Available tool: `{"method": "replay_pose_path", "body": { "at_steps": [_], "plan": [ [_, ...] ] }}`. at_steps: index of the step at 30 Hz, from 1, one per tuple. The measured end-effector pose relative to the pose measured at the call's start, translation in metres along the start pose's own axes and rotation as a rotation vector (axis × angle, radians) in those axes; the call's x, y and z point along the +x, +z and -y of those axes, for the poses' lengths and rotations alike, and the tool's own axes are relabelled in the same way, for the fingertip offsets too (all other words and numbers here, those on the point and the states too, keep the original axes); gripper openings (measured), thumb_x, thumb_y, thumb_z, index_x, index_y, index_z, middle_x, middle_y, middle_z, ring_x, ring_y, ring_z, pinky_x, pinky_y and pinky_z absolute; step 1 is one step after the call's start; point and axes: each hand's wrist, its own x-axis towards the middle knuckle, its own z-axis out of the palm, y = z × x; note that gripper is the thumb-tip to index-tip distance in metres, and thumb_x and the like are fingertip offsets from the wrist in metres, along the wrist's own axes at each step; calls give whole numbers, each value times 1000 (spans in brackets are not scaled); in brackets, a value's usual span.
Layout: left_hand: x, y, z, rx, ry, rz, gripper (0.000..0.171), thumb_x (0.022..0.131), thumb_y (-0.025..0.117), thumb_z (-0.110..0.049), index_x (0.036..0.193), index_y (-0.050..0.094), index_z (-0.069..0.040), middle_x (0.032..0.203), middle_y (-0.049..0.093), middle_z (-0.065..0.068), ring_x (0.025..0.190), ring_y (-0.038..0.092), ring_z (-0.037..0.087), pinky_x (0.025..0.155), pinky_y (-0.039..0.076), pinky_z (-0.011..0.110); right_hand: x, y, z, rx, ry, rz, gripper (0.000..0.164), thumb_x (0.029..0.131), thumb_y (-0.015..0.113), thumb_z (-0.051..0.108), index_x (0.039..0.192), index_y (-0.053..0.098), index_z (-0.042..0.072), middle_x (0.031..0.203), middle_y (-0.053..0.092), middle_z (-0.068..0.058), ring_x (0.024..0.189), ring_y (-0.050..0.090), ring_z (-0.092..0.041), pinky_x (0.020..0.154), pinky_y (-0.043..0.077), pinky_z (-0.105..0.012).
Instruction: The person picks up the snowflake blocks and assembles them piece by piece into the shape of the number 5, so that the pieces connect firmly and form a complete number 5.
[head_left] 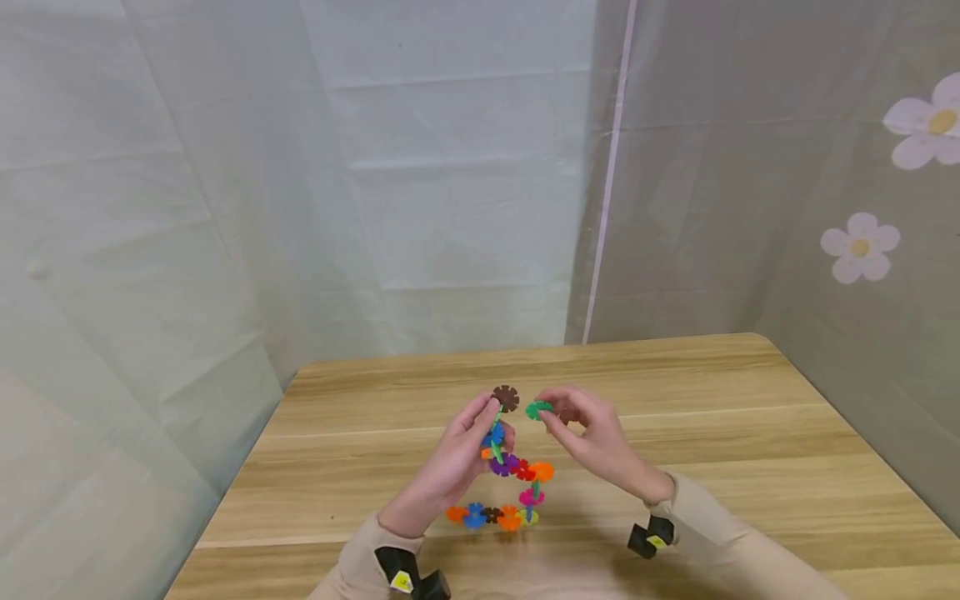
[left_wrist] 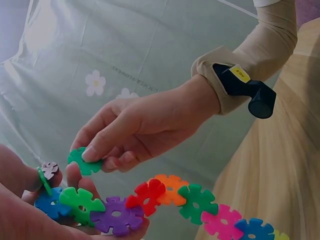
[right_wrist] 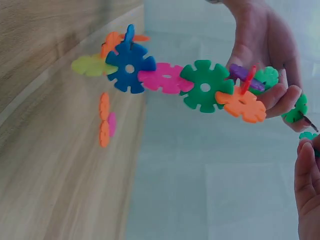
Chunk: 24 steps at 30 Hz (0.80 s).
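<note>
My left hand (head_left: 448, 468) grips the upper end of a long chain of colourful notched plastic discs. A brown disc (head_left: 507, 397) stands up at its tip, beside the thumb. Below the fingers the chain runs through a purple disc (left_wrist: 117, 215), a red one (left_wrist: 146, 197) and an orange one (head_left: 542, 472), then bends down and back left to an orange end disc (head_left: 456, 515). Between thumb and fingertips, my right hand (head_left: 600, 437) pinches a single green disc (left_wrist: 84, 162). That disc is just right of the brown one, with a small gap in the head view.
The wood-grain table (head_left: 345, 483) spreads under both hands. Two orange discs (right_wrist: 104, 120) and a pink one show against the table in the right wrist view. Pale curtains (head_left: 465, 208) hang behind the table and along its sides.
</note>
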Motion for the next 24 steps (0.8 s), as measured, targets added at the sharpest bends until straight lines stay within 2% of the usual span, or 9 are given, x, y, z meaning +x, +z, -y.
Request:
{"method": "replay_pose_path", "body": {
  "at_steps": [4,7,13,17,21,24],
  "plan": [
    [2,1,-3,15,24,2,39,102,42,-42,127,44,-11,77,57,-6,81,54,15,68,43,28,3,-1,2,-3,0,-20,34,74,70,-19,102,64,0,89,67,-11,65,57,-12,56,51,-16],
    [2,1,-3,27,41,6,31,102,43,-40,116,48,-13,77,58,-5,81,55,17,66,43,28,5,-2,3,3,-15,-29,29,77,70,-16,100,65,2,89,67,-11,67,57,-12,57,50,-15],
    [3,0,-3,30,54,-7,29,102,47,-36,116,53,-11,77,60,-5,81,57,17,73,48,31,8,-3,3,-5,-75,-49,16,85,69,-4,97,67,6,89,67,-9,72,58,-9,60,50,-14],
    [2,0,-4,20,63,-11,30,102,49,-34,119,55,-9,78,61,-5,81,57,16,77,52,33,11,-3,4,-37,-141,-97,7,88,68,3,94,70,5,88,67,-8,71,59,-10,61,50,-13],
    [1,-1,-6,24,72,-12,32,102,47,-33,124,53,-9,76,60,-5,80,57,16,70,50,29,12,-3,4,-49,-198,-130,5,89,68,7,91,72,4,87,65,-9,68,59,-11,60,50,-12],
    [1,-1,-6,22,80,-12,31,102,48,-31,126,51,-11,75,60,-4,79,57,16,71,53,30,12,-2,4,-60,-234,-129,7,89,67,9,89,72,4,86,63,-9,67,58,-11,61,50,-13]
  ]
}}
